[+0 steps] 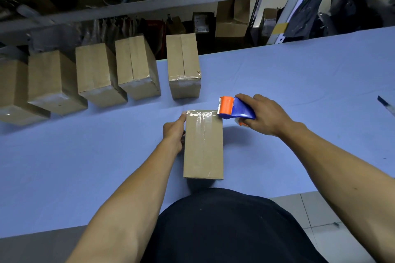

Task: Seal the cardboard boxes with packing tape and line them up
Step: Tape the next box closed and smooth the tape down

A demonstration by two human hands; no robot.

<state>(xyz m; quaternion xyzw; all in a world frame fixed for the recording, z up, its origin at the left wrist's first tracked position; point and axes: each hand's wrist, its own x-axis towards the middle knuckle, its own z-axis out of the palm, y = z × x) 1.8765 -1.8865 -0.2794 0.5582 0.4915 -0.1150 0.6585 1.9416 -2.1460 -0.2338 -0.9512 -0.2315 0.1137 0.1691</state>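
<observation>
Box under work (203, 145) lies flat on the blue worktop (299, 83), directly in front of the person, long axis running away from the body. Clear packing tape (202, 123) runs along its centre seam and wraps over the far edge.

Left hand (174, 132) rests against the box's left side near the far corner; thumb lies at the top edge. The other fingers are hidden behind the box side, so their curl cannot be told for certain; it looks like a bracing hold.

Right hand (264, 114) grips the blue handle of the tape dispenser (235, 108), fingers curled round it. Dispenser's orange head sits just past the box's far right corner, touching or very nearly touching it; which one cannot be told.

Row of five boxes (136, 70) stands along the far left part of the worktop, side by side with small gaps. The rightmost of them (183, 66) shows tape over its near end.

Dark thin object (385, 105) lies at the worktop's right margin, too cropped to identify. Metal shelving (149, 4) with packages stands behind the worktop.
</observation>
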